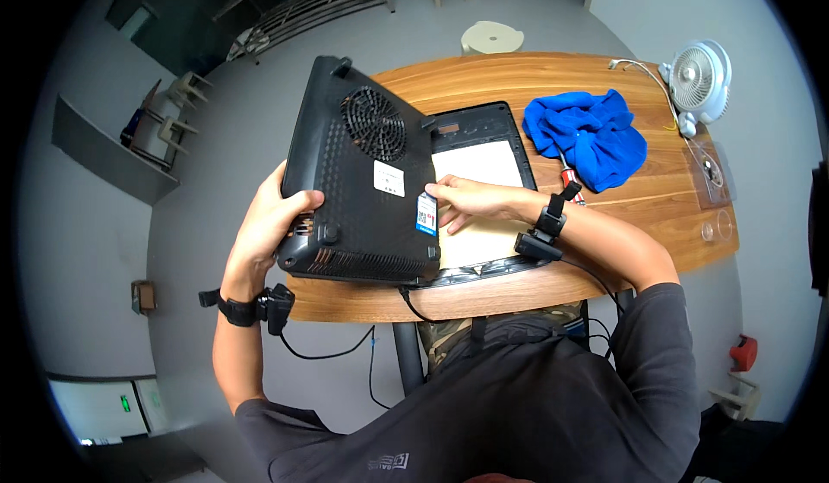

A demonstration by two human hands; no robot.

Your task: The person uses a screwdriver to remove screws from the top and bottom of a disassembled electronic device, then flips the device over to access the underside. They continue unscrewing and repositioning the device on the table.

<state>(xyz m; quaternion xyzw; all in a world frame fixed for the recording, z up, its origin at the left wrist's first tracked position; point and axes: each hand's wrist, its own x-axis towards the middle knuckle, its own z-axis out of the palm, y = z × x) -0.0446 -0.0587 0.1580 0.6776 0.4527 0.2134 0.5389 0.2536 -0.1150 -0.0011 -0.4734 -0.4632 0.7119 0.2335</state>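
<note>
1. Main thing here: a boxy black plastic housing with a round fan grille (358, 198), tilted up on its side over the left end of the brown wood-grain surface (665, 211), vented underside facing up.
2. Left hand (266, 224) is clamped on its left edge near the close corner, thumb on the underside, fingers mostly hidden behind.
3. Right hand (471, 200) is at the right edge: thumb up by the blue-and-white sticker (427, 215), fingers curled below. Can't tell how firmly it's gripping.
4. Just right of/partly behind the housing there's a flat black frame (496, 120) lying on the surface, with a pale cream panel (492, 168) in it.
5. Further right, toward the far edge: a crumpled bright blue cloth (596, 138), with a red-handled tool (570, 183) poking out its near side.
6. Far right corner: a small white fan (698, 77).
</note>
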